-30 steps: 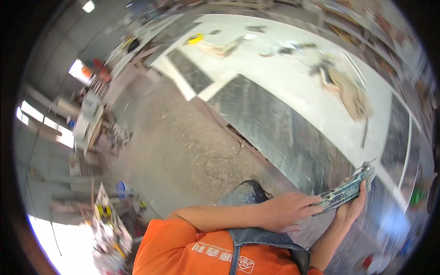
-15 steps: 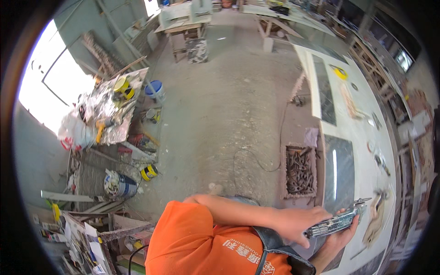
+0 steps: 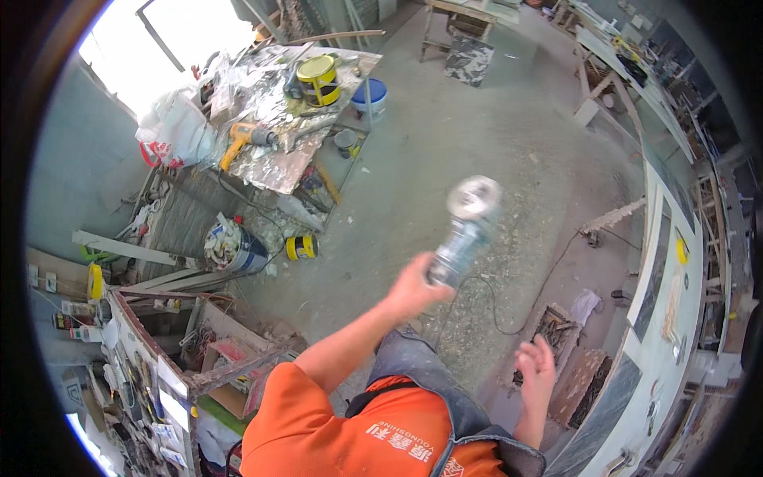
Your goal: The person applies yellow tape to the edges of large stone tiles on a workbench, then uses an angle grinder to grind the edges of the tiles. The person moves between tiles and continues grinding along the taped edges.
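Note:
My left hand (image 3: 420,285) is closed round the rear end of an angle grinder (image 3: 465,246), held out over the floor in front of my body. The grinder points away from me, and its round head (image 3: 474,197) is smeared by motion. To the right, my right hand (image 3: 536,366) is raised with nothing in it, fingers apart and slightly bent. It is nearest to a crate of dark metal pieces (image 3: 554,334) on the floor beside the slab-topped bench (image 3: 668,350).
On the left, a cluttered table (image 3: 266,171) bears an orange power tool (image 3: 245,141), a yellow tub (image 3: 318,79) and a plastic bag (image 3: 176,127). A filled bucket (image 3: 238,246) and a small yellow can (image 3: 302,247) stand below. Lower left is a rusty-framed tool stand (image 3: 191,381). A cord (image 3: 497,318) crosses the floor.
My body has turned left, away from the bench. The grinder, held in both hands before, has swung left in my left hand alone. My right hand has let go.

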Demonstrator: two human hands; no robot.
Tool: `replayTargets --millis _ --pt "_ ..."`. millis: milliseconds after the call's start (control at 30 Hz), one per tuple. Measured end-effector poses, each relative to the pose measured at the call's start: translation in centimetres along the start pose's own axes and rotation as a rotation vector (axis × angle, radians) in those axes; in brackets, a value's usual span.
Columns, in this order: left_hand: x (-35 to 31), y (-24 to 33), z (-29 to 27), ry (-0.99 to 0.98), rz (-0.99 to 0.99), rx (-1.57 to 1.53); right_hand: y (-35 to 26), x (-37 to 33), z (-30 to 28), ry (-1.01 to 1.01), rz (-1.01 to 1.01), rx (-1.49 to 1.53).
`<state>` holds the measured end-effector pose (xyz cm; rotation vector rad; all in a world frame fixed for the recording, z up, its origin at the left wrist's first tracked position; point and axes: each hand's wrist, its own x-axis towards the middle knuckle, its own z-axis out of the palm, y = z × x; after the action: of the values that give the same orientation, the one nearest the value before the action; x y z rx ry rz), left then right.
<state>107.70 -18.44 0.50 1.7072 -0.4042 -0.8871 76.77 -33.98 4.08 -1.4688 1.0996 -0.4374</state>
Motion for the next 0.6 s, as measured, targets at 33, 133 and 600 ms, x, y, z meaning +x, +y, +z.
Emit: replayTargets --millis 33,133,600 --pt "1.2 -1.7 -3.2 0.150 -0.016 0.022 1.1 -0.1 0.4 -0.012 0.067 -0.033" --pt "3.8 -8.2 -12.2 0.545 -0.063 0.034 3.7 -1.6 0.6 0.025 0.294 -0.072" --pt "5.5 -15.6 -19.4 0.585 -0.016 0.081 6.6 -4.3 1.5 -0.019 0.222 -0.288"
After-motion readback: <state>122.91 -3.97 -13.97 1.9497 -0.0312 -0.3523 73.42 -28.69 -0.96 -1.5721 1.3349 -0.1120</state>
